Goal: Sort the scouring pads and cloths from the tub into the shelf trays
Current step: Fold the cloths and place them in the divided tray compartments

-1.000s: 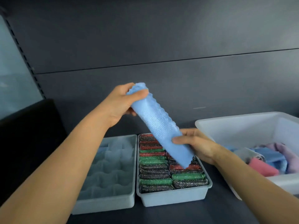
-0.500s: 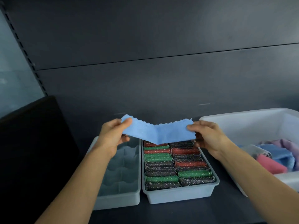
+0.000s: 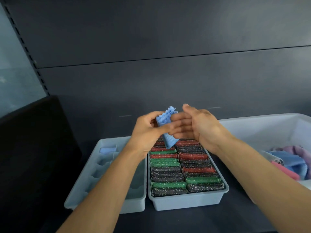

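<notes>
Blue cloth (image 3: pixel 169 141), spread between my hands a moment ago, is now folded; my left hand (image 3: pixel 146 132) pinches it, my right hand (image 3: pixel 200 126) presses straight-fingered at its 3 o'clock.

Retail shelf bay: dark grey panelled back (image 3: pixel 151 39), slotted upright (image 3: pixel 29 54) upper left, grey plastic tray (image 3: pixel 185 202) lower centre packed with glittery scouring pads (image 3: pixel 166 175).

A dark grey back panel (image 3: pixel 168 31) was crossed by a thin horizontal seam (image 3: pixel 168 57). At the left, a slotted upright (image 3: pixel 28 53) was set beside a pale glassy pane (image 3: pixel 11 73), and a black board (image 3: pixel 33 140) was stood below.
</notes>
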A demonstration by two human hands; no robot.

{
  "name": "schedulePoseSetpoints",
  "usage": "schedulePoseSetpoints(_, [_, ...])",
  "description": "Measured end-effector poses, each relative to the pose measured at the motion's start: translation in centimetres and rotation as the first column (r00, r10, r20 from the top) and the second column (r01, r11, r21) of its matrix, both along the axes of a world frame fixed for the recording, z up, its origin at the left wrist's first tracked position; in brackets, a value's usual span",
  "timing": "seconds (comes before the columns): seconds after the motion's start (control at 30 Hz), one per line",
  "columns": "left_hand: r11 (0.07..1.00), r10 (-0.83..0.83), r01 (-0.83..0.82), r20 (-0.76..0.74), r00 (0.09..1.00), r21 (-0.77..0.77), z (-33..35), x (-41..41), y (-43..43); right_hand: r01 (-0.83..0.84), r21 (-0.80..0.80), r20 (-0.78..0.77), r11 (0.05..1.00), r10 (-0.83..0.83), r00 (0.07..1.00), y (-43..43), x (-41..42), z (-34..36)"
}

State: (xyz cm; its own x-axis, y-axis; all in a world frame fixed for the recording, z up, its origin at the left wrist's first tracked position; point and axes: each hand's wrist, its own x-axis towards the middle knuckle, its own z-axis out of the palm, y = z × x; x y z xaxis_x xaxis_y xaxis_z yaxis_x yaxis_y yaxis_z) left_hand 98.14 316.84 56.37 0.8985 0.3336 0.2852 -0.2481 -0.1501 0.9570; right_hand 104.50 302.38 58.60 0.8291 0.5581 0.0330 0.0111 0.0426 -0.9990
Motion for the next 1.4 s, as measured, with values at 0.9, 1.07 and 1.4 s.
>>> schedulePoseSetpoints(0.9, [0.925,-0.102,0.055,-0.108,0.989,-0.376,-2.0,-1.7,0.8,-0.111,0.221,0.151,0.969,0.079,0.985,1.0,-0.5,-4.5])
schedulePoseSetpoints(1.07, [0.949,-0.237,0.151,-0.311,0.92,-0.277,-2.4,-2.6,1.1,-0.029,0.039,0.37,0.999,0.013,0.929,0.7,-0.2,-4.7])
schedulePoseSetpoints(1.4, [1.0,0.01,-0.011,-0.076,0.997,-0.013,-3.3,-3.6,2.7,-0.242,0.019,0.047,0.97,0.241,0.969,2.3,-0.9,-6.1])
